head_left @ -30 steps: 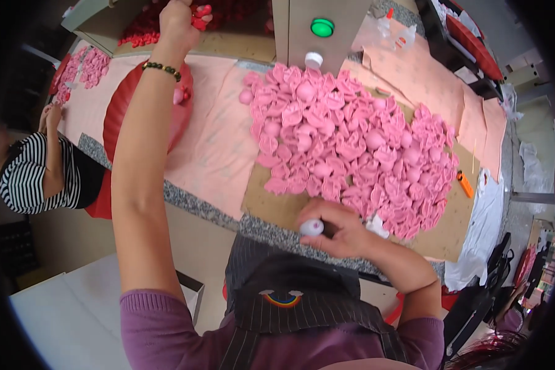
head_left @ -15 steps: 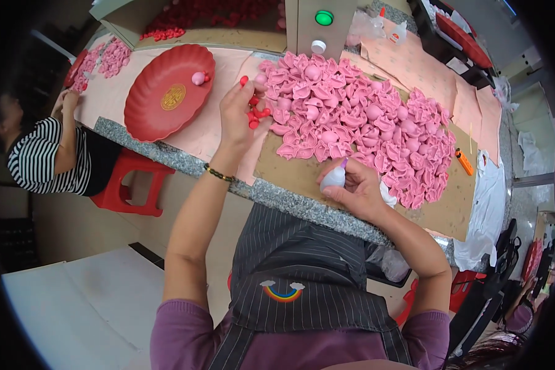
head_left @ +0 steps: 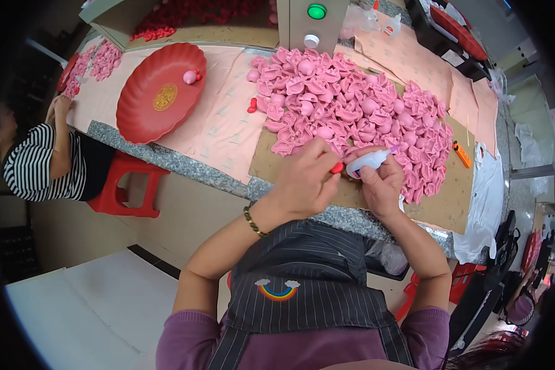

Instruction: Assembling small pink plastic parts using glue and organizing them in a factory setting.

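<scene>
My left hand pinches a small red piece just in front of the pile of pink flower-shaped pieces. My right hand grips a white glue bottle lying sideways, its nozzle end close to the red piece. Both hands are together over the brown cardboard sheet near the counter's front edge. A red round tray with one finished pink piece lies to the left. A loose small red piece sits on the pink cloth.
Another person in a striped top sits at far left by a red stool. A box of red pieces and a post with a green button stand at the back. An orange cutter lies at right.
My left hand came back from the red tray and box area, picked up a small red piece, and now meets the right hand, which has raised the glue bottle.
</scene>
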`<state>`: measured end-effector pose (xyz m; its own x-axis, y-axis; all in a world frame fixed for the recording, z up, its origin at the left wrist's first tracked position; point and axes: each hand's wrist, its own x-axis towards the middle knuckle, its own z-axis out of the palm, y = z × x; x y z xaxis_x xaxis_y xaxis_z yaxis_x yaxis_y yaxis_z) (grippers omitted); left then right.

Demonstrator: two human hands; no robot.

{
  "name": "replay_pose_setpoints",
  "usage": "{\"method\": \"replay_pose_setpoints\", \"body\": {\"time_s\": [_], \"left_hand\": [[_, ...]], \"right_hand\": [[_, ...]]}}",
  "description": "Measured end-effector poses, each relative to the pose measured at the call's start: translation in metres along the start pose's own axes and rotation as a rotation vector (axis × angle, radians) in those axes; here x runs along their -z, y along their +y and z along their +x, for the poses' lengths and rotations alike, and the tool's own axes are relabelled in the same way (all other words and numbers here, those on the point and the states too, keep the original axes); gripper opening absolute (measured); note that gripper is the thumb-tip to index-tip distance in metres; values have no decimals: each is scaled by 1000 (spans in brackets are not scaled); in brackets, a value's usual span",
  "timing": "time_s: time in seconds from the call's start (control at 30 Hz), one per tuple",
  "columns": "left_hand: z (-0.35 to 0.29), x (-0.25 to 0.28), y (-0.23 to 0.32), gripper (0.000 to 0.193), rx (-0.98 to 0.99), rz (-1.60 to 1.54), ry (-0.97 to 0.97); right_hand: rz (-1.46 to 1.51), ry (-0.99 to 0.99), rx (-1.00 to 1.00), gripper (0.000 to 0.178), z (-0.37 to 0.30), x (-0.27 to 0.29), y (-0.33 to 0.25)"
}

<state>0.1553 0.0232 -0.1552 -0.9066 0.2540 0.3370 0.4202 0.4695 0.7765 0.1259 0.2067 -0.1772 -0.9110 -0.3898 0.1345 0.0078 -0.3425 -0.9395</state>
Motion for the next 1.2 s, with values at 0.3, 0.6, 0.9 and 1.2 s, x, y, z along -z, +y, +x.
{"method": "replay_pose_setpoints", "body": {"time_s": [0.3,0.6,0.9,1.2], "left_hand": [[7,-16,1,34,-210,206,84],[9,34,-49,28,64,-107,680],[18,71,-88,21,206,424,348],[2,70,-70,12,217,135,558]], "right_hand": [[-288,-51,233,28,-28,11,-6],[-479,-491,64,23,-22,-26,-10],[-757,-606,297,23,-10,-40,-1],[-916,-387,342,25,-5,-13,-19]]}}
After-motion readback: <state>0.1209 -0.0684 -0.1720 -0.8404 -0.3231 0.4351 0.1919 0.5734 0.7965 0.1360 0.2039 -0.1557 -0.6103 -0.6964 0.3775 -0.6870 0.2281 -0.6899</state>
